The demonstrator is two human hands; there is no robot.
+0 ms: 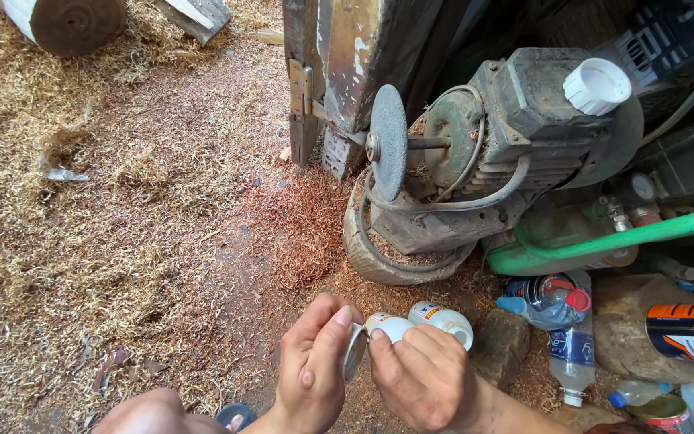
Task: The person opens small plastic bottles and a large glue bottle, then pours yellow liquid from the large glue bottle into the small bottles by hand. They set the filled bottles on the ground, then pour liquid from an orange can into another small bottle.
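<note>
Crouched over the sawdust floor [162, 241], just in front of the grinder motor [516, 137] and its grey grinding wheel [388, 143]. Held a small white bottle [393, 326] low in the middle, between both hands. Lid [353, 351] already off the bottle's mouth, or very nearly so, and pinched at its edge by the left hand [312, 374], thumb and 1 or 2 fingers closed on it. Right hand [426, 378] wrapped shut around the bottle's body, fingers [431, 341] curled over the top. Nothing poured or applied yet, as far as could be seen. Second white bottle [443, 319] just behind, apparently upright.
</note>
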